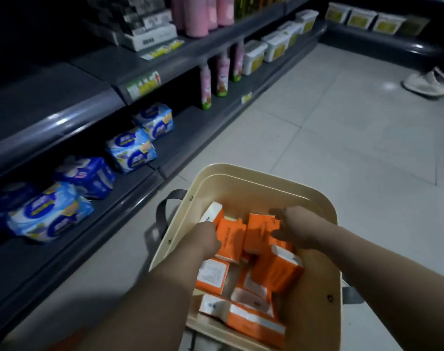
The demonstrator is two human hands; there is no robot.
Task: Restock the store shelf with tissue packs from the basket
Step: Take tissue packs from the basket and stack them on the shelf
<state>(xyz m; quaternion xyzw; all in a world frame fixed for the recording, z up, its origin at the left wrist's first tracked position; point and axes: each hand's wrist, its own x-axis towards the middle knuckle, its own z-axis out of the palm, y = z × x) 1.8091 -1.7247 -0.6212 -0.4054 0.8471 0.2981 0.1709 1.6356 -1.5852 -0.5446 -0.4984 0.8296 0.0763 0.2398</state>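
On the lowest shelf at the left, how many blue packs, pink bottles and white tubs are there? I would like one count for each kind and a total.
Blue packs: 4 clear; a possible fifth in shadow, far left, not counted.
Pink bottles: 3
White tubs: 4
Total: 11

You're in a pretty dim aisle, pale floor tiles (330,153) on your right, dark grey shelving (63,115) down your left and across the far end.
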